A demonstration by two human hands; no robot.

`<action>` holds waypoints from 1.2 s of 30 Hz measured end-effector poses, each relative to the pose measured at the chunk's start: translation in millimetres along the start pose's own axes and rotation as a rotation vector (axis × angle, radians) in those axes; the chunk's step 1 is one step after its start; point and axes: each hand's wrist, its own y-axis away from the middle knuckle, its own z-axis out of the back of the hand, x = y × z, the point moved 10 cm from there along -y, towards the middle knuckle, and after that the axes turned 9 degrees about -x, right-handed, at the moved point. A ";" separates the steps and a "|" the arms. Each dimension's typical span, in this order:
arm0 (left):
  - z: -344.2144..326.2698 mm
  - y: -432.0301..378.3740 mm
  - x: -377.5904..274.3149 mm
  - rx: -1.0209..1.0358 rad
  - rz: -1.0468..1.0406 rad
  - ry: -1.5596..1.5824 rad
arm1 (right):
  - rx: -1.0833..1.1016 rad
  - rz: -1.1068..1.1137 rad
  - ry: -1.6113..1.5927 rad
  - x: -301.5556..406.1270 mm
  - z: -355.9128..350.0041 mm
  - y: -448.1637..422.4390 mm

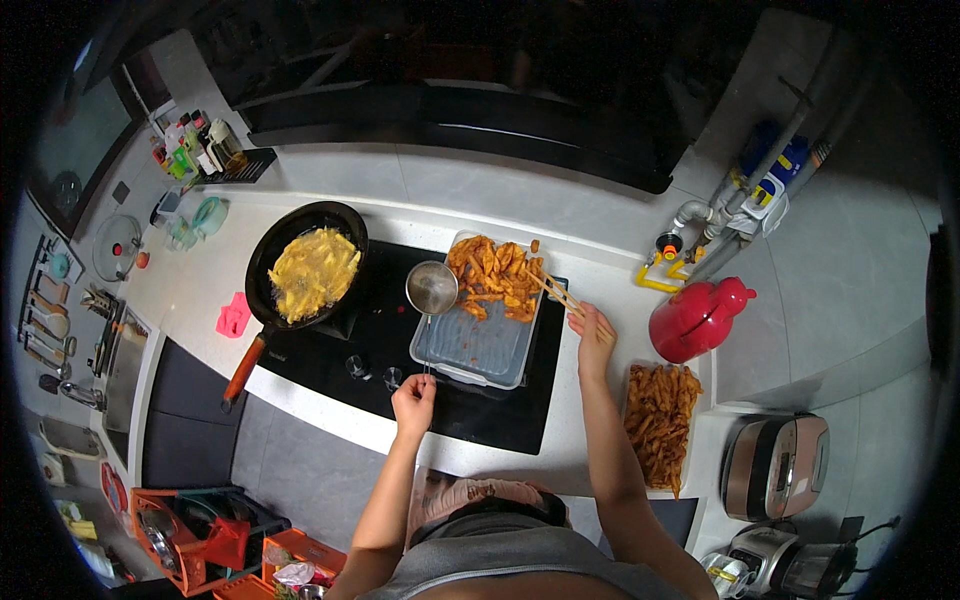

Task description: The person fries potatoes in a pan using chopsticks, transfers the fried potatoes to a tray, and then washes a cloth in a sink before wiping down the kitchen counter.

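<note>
My left hand [414, 405] grips the thin handle of a metal mesh skimmer [432, 288], whose round bowl hangs over the left edge of a clear plastic tray [469, 346]. Browned fried pieces [491, 270] fill the back part of that tray, and its ribbed front part is bare. In my right hand [597, 337] is a pair of wooden chopsticks [559, 291], their tips at the right side of the fried pieces. To the left stands a black wok [259, 281] with a wooden handle [244, 371]; pale yellow pieces [315, 270] bubble in its oil.
The tray rests on a black glass cooktop [495, 420]. A second container of browned pieces [661, 427] is at the right, below a red pot-like vessel [690, 322]. Further right stands a rice cooker [776, 466]. A pink cloth [233, 315] lies left of the wok. Bottles [199, 146] occupy a wall shelf.
</note>
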 end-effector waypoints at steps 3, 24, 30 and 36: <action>-0.5 -0.9 7.1 -0.009 0.004 0.034 | -0.025 0.059 -0.008 9.4 5.4 4.9; -23.3 -24.0 -15.3 0.019 -0.067 -0.132 | 0.098 0.157 0.170 -21.7 -14.5 -99.7; -36.9 -27.1 -24.5 0.039 -0.045 -0.129 | 0.414 0.256 0.458 -42.1 -70.2 -158.5; -40.2 -31.1 -26.6 0.008 0.000 -0.133 | 0.564 0.390 0.623 -65.3 -120.7 -174.8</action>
